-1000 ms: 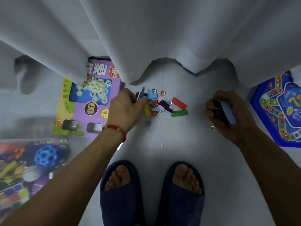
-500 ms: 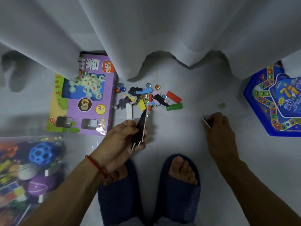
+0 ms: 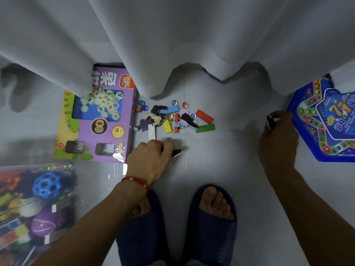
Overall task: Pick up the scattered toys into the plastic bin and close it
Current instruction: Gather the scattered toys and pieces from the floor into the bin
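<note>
A heap of small toys (image 3: 173, 118) lies on the pale floor below the curtain: flat puzzle pieces, glass marbles, and red (image 3: 204, 116), green (image 3: 205, 128) and yellow (image 3: 166, 126) blocks. My left hand (image 3: 151, 160), with a red string at the wrist, grips a dark flat piece (image 3: 176, 152) low over the floor just in front of the heap. My right hand (image 3: 278, 135) holds dark flat pieces (image 3: 270, 121) beside the blue game board. The clear plastic bin (image 3: 36, 169), holding a blue holed ball and other toys, sits at the lower left.
A purple chess-set box (image 3: 99, 123) lies left of the heap. A blue hexagonal game board (image 3: 326, 120) lies at the right edge. A white curtain (image 3: 172, 39) hangs over the far floor. My two feet in blue slippers (image 3: 209, 223) stand at the bottom centre.
My left hand has moved forward and down toward the heap with its dark piece. My right hand has shifted right and forward, up to the blue board's edge. The green marble there is no longer seen.
</note>
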The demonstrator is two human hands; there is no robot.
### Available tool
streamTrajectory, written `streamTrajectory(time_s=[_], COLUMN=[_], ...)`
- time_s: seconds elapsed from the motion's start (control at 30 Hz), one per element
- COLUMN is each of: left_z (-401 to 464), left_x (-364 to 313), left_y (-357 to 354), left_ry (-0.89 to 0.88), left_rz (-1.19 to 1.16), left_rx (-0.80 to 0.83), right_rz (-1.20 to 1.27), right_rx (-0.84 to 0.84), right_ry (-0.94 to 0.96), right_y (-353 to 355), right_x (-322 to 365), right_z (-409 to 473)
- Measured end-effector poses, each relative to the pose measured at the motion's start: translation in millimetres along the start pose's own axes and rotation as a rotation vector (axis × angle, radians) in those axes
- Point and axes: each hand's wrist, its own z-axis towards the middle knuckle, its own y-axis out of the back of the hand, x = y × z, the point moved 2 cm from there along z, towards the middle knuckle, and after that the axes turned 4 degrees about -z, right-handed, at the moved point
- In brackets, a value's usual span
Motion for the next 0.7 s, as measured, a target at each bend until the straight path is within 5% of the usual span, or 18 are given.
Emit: streamTrajectory(time_s=[0.17, 0.3, 0.43, 0.6, 0.7], left_z=[8.9, 14.8, 22.3, 26.0, 23.5], left_x=[-12.1, -26.7, -31.8, -32.8, -33.8], left_y=[-1.1, -7.3, -10.9, -1.8, 10.9], left_ry=[-0.126, -0.164, -0.166, -0.074, 0.087], left_rz=[0.496, 0.682, 0.713, 0.502, -0.097], left_rx=[-0.028, 0.006, 0.007, 0.036, 0.159], right_rz=[0.022, -0.169, -0.201, 0.200, 0.161], right_rx=[0.159, 0.225, 0.217, 0.385, 0.373], right_ry=[-0.226, 0.086, 0.162, -0.025, 0.257], right_y=[5.8, -9.9, -21.0, -35.1, -52.7], right_x=[-36.6, -27.0, -9.8, 35.5, 98.9], right_z=[6.9, -5.9, -6.0, 5.4, 18.5])
